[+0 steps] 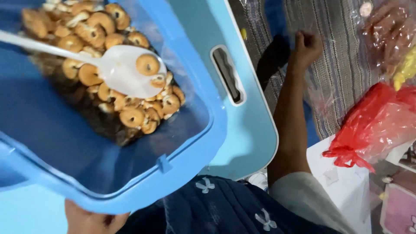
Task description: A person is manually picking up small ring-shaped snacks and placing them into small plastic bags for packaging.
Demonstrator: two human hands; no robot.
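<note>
Striped mat [342,65] background: left hand [93,221] grips blue tub [190,173], part-full of ring biscuits [132,116]; white spoon [130,71] loaded; right hand [307,45] closed, contents indeterminate.

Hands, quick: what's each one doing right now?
Left hand: gripping the lower rim of the blue container of ring biscuits.
Right hand: closed in a fist over the striped cloth; any contents cannot be told.

Striped woven mat [342,65] bears red plastic bag [372,125].
</note>
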